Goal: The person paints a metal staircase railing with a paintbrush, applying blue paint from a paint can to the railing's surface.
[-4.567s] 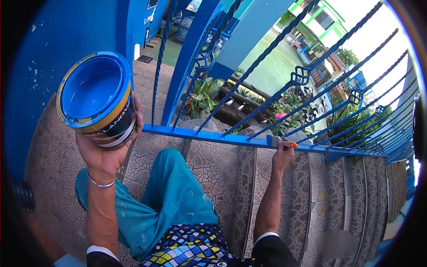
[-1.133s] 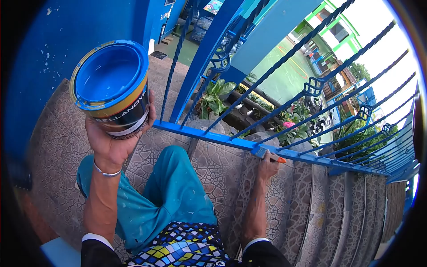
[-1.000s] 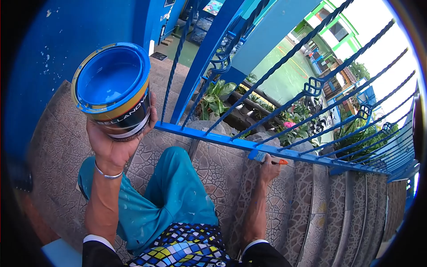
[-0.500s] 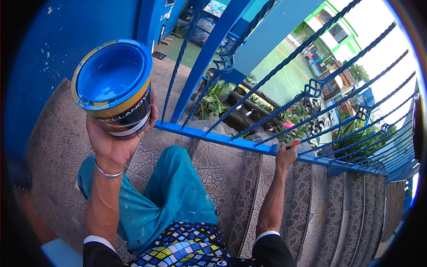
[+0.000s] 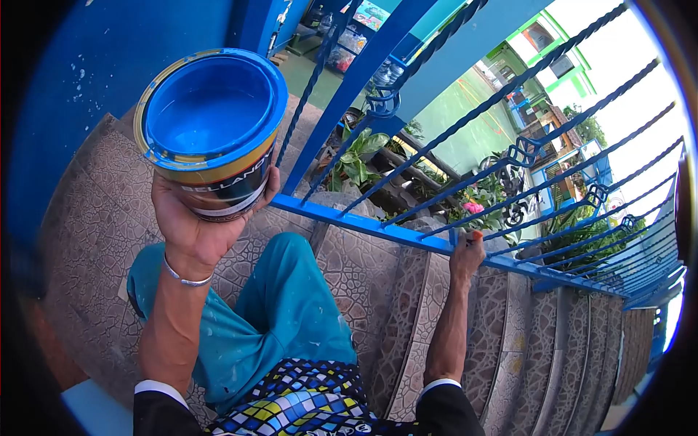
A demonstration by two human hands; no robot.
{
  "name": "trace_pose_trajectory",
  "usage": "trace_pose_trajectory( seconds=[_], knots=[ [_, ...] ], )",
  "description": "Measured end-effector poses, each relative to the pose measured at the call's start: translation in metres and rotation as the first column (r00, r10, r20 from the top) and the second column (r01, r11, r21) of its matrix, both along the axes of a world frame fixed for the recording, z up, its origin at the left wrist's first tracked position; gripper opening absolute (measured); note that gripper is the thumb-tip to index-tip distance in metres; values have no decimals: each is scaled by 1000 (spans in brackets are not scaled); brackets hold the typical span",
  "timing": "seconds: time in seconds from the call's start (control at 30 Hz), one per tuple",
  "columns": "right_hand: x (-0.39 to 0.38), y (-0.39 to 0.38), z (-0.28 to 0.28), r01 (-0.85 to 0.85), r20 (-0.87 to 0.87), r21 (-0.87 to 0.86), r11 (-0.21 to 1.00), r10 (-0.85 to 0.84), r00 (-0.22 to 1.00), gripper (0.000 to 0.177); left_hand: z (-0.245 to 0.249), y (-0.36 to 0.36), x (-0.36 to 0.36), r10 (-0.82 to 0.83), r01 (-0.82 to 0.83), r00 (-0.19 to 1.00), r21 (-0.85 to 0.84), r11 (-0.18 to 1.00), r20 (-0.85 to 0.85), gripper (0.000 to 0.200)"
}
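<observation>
My left hand (image 5: 200,229) cups an open paint can (image 5: 225,187) from beneath, its fingers wrapped round the lower side. The can has a dark label and blue paint (image 5: 211,109) inside, with blue smeared over its rim. At the lower rail (image 5: 349,220) of a blue metal railing, my right hand (image 5: 467,256) is closed round a paintbrush (image 5: 476,235). Only an orange end of the brush shows above the fingers; the rest is mostly hidden by the hand. Twisted blue bars (image 5: 451,138) rise from the rail just beyond this hand.
Curved stone-patterned steps (image 5: 502,334) descend to the right beneath me. My bent legs in teal trousers (image 5: 283,312) are in front. A blue wall (image 5: 94,65) stands at the left. Plants (image 5: 356,156) and a pink flower (image 5: 473,208) grow behind the railing.
The paint can and my left hand have come slightly right and up, looking larger. My right hand stays at the lower rail, with a small shift of the fingers. The view has tilted slightly.
</observation>
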State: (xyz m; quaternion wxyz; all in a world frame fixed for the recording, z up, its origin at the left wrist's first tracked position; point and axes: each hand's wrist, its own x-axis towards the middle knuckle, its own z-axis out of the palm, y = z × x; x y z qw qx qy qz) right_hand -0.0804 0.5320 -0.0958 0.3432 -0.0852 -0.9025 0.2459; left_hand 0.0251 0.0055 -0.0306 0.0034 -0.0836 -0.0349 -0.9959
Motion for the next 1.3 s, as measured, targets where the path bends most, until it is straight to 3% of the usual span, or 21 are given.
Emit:
trace_pose_trajectory(
  seconds=[0.1, 0.2, 0.3, 0.43, 0.57, 0.67, 0.7, 0.83, 0.93, 1.03, 1.1, 1.2, 1.3],
  knots=[
    [11, 1, -24, -202, -16, 364, 909, 223, 975, 15, 1, 2, 0, -6, 6, 1000, 0, 1000, 7, 96],
    [35, 5, -57, -472, 255, 500, 726, 398, 881, 28, 1, 2, -1, -8, 8, 1000, -6, 1000, -5, 96],
    [59, -4, -63, -509, 306, 530, 678, 406, 861, 30, 0, -1, 1, -9, 9, 1000, -10, 1000, -3, 95],
    [53, -7, -49, -381, 191, 563, 733, 333, 924, 34, 2, 1, 1, -19, 19, 1000, -5, 1000, -13, 95],
    [50, 3, -61, -534, 350, 526, 662, 404, 845, 31, 1, -2, 0, 7, -7, 1000, 2, 1000, -9, 95],
    [52, -10, -49, -434, 286, 439, 787, 335, 898, 27, -2, -1, 2, 20, -20, 1000, -11, 1000, -5, 96],
    [49, -12, -47, -383, 214, 487, 785, 317, 924, 26, -2, -1, 3, 8, -8, 1000, -4, 1000, 9, 97],
    [48, -10, -53, -511, 345, 480, 713, 383, 857, 24, -1, -1, 1, -10, 10, 1000, 3, 1000, -11, 100],
    [47, -11, -54, -491, 266, 287, 822, 424, 866, 26, 0, -2, 1, 1, -1, 1000, 1, 1000, -15, 100],
    [38, -11, -45, -165, 110, 31, 986, 161, 981, 20, -2, 0, 1, 1, -1, 1000, -9, 1000, -11, 100],
    [25, 3, -43, 4, 24, -159, 987, 0, 1000, 24, -1, 0, 0, -9, 9, 1000, -9, 1000, -12, 100],
    [17, 28, -28, 128, 23, -65, 990, -126, 992, 23, 1, -1, 0, -14, 15, 1000, 0, 1000, -16, 100],
    [19, 32, -12, 79, -42, 90, 993, -76, 996, 19, -1, 0, 2, 0, 0, 1000, 3, 1000, -20, 100]
  ],
)
